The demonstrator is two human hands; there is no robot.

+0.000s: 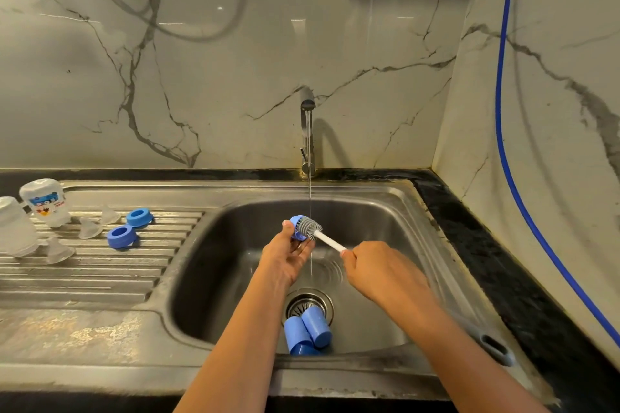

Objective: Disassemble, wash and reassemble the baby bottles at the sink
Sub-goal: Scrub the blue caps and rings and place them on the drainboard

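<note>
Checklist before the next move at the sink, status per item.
1. Grip of the left hand on the blue ring: ok, thumb and fingers hold it.
2. Grip of the right hand on the brush: ok, fist round the white handle.
3. Contact of the bristles with the ring: ok, touching.
4. Reach of the water stream: ok, it falls right by the bristles.
5. Cleanliness of the ring: cannot tell.
6. State of the drain: not ok, blue caps lie at its edge.
</note>
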